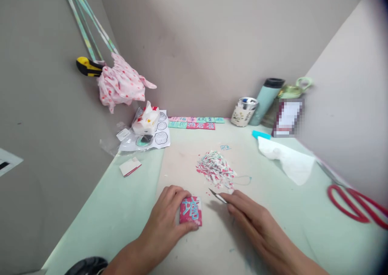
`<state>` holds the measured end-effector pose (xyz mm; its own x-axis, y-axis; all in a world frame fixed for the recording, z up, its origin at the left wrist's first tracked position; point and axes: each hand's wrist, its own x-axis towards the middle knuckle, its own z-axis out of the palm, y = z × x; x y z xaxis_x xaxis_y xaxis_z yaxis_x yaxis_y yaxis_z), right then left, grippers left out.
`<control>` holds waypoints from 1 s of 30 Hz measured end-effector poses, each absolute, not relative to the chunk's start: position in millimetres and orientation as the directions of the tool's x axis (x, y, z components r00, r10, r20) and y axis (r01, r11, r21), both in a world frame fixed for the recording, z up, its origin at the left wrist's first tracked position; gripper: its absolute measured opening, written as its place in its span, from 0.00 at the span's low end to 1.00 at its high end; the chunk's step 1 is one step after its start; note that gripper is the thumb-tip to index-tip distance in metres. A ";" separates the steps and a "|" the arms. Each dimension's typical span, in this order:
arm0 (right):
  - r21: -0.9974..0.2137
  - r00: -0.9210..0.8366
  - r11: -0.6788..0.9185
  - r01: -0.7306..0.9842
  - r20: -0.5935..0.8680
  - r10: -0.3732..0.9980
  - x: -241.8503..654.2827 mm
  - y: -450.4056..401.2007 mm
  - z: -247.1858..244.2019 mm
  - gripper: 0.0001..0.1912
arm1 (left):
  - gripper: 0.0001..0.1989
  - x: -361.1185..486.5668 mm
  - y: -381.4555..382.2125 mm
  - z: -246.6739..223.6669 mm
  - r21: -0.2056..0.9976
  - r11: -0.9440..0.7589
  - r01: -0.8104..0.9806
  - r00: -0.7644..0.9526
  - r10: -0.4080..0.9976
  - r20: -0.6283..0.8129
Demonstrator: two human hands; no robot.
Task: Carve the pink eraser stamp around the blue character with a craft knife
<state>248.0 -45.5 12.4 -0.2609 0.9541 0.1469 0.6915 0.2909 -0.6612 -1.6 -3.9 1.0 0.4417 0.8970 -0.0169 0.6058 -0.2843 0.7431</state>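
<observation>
Two hands, one red block (190, 210), one blade (217, 195), two cups (both at the back), one scissors (357, 205).

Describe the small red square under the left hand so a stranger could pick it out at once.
Start at the pale green table set in the corner of grey walls, then find the heap of red, white and blue paper scraps near its middle. Just in front, the left hand pins a small red square tile with a raised light-blue character; unlike the row of similar tiles by the wall, it lies alone.

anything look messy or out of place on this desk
A loose heap of pink, white and teal paper scraps lies strewn on the pale work mat, just beyond the small blade in the right hand. Nothing looks damaged.
</observation>
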 end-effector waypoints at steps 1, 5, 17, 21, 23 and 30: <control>-0.649 -0.300 0.321 0.690 0.148 0.943 249.0 -46.1 11.2 0.15 | 0.24 -1.6 -3.9 1.6 0.739 -0.292 0.608 0.442 0.897 -0.009; -0.514 -0.451 0.510 0.690 0.247 0.858 248.4 -49.6 9.7 0.15 | 0.25 -2.9 -3.5 0.7 0.722 -0.316 0.615 0.448 0.894 0.010; -0.189 -0.572 0.656 0.731 0.355 0.740 245.9 -52.4 3.0 0.15 | 0.24 -3.1 -2.9 0.6 0.719 -0.346 0.603 0.460 0.887 0.041; -0.187 -0.567 0.659 0.728 0.375 0.733 244.0 -52.0 4.5 0.16 | 0.25 -3.0 -1.6 -0.3 0.713 -0.346 0.610 0.463 0.886 0.034; -0.199 -0.556 0.652 0.731 0.380 0.739 243.5 -51.6 5.1 0.16 | 0.26 -2.9 -1.2 -0.4 0.710 -0.349 0.611 0.466 0.884 0.034; -0.219 -0.560 0.644 0.734 0.343 0.754 241.5 -50.9 1.8 0.15 | 0.26 -4.0 -2.2 -1.4 0.710 -0.356 0.608 0.470 0.882 0.039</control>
